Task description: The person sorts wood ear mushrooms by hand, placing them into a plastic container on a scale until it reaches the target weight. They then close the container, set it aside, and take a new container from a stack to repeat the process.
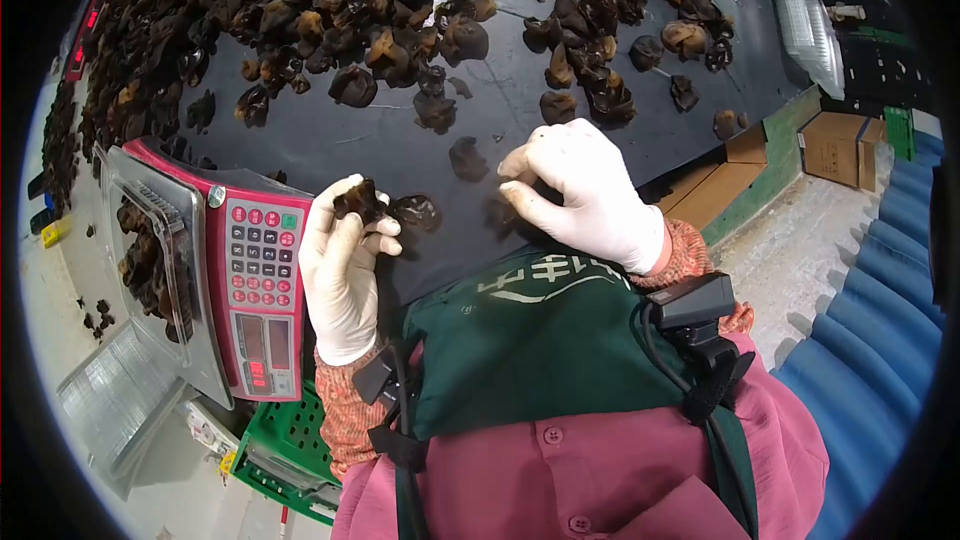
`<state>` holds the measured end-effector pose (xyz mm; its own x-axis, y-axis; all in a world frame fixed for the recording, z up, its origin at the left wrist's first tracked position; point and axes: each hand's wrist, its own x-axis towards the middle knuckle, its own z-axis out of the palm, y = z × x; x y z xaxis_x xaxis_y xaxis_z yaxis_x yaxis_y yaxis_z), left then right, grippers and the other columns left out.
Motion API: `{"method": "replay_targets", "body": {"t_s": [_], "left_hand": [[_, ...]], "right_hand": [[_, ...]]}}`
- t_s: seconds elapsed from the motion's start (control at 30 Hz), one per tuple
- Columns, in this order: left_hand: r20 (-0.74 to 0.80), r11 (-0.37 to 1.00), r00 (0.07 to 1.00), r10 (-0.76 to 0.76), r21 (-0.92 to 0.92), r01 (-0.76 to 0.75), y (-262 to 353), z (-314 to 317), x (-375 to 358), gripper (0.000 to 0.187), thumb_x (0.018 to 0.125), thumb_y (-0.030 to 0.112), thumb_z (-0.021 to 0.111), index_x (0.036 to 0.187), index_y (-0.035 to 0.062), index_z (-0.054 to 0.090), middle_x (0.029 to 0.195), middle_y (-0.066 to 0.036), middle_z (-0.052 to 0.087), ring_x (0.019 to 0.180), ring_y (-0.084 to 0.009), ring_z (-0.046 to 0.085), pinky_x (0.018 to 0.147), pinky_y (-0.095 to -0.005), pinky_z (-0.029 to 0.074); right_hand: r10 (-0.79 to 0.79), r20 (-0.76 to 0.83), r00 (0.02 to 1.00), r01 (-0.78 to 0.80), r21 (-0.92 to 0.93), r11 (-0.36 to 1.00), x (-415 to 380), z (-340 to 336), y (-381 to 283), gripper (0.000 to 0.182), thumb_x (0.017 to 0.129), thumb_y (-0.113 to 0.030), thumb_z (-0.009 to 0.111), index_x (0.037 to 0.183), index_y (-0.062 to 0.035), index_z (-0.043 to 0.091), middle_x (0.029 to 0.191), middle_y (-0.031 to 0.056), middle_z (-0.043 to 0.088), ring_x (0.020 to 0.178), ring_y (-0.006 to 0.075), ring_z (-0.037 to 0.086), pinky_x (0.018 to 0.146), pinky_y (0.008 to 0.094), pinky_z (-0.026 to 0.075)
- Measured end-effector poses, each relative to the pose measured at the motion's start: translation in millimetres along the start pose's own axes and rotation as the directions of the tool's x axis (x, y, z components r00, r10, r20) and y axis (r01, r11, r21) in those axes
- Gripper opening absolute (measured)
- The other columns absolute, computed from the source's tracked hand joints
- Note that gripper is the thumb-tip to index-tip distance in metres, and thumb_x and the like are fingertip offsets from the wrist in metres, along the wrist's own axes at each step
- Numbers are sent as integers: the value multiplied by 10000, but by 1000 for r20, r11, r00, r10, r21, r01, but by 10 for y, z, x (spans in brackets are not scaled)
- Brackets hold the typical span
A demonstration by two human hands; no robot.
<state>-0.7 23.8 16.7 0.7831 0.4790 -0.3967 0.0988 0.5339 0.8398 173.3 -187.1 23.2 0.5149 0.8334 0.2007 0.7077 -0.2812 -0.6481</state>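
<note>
My left hand point(347, 265), in a white glove, holds a dark brown, wet-looking fungus piece point(361, 201) between thumb and fingers, just right of the scale's keypad. Another thin dark piece point(415, 212) lies by its fingertips. My right hand point(585, 190), also gloved in white, is over the dark table point(380, 130), its thumb and forefinger curled close together; whether anything is between them I cannot make out. A single dark piece point(468, 159) rests on the table left of my right hand. A large heap of such pieces point(300, 0) spreads over the far side.
A pink scale point(262, 270) carries a clear plastic box point(175, 265) of dark pieces at the left. Below it stands a green crate point(290, 440). Clear trays point(808, 30) sit at the back right, a cardboard box point(842, 150) beyond the table's right edge.
</note>
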Motion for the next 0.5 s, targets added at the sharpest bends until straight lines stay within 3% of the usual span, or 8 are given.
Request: {"method": "replay_targets", "body": {"t_s": [0.07,0.13,0.2,0.23,0.27,0.33,0.37,0.5], "left_hand": [[-79,969,995,67,241,-46,-24,74,-60,325,993,75,591,1302,-15,551,1096,-110,646,863,-144,623,725,-274,535],[-80,838,987,142,541,-77,-56,122,-73,322,910,-49,636,1219,24,580,1102,-59,622,827,-91,576,716,-237,507],[165,513,945,283,806,-294,-50,152,-44,381,838,-88,673,1188,39,591,1150,-45,602,810,-87,557,697,-229,499],[248,367,936,250,870,-328,0,194,-41,384,797,-69,713,1146,38,596,1187,-53,592,770,-102,548,674,-232,494],[274,253,937,215,912,-324,16,233,-33,448,777,-39,756,1190,57,614,1169,-81,591,796,-157,602,700,-265,521],[394,148,885,250,887,-437,21,264,-1,494,768,6,788,1232,90,638,1158,-103,587,872,-228,656,764,-312,546],[402,108,894,198,898,-427,49,272,6,525,764,42,800,1263,115,653,1138,-110,588,954,-278,676,817,-347,555],[435,122,872,224,875,-468,56,305,46,223,766,-15,740,929,48,602,1072,-147,581,878,-341,645,765,-378,542]], "right_hand": [[-15,3,1000,15,8,1000,-10,31,-16,122,828,-170,749,917,-116,685,784,28,597,743,231,570,736,347,434],[-22,19,1000,21,19,1000,-16,39,-39,116,831,-176,744,915,-120,687,777,31,584,740,234,565,739,352,435],[-30,35,999,29,29,999,-41,66,-32,108,824,-167,746,899,-127,680,778,25,580,743,234,571,741,352,437],[-31,37,999,29,38,999,-48,62,-42,107,822,-166,746,895,-129,677,776,23,581,742,234,573,741,351,437],[-33,36,999,31,44,999,-51,56,-46,106,821,-165,747,891,-132,674,774,20,582,741,234,576,741,351,437],[-43,30,999,42,37,998,-63,56,-54,108,828,-192,726,867,-119,657,797,39,607,765,243,611,731,379,452],[-37,33,999,36,34,999,-75,82,-48,105,829,-194,723,864,-120,658,798,44,610,765,249,612,732,381,453],[-42,45,998,40,46,998,-57,70,-76,113,824,-202,722,852,-116,654,802,56,616,765,272,612,717,390,450]]}}
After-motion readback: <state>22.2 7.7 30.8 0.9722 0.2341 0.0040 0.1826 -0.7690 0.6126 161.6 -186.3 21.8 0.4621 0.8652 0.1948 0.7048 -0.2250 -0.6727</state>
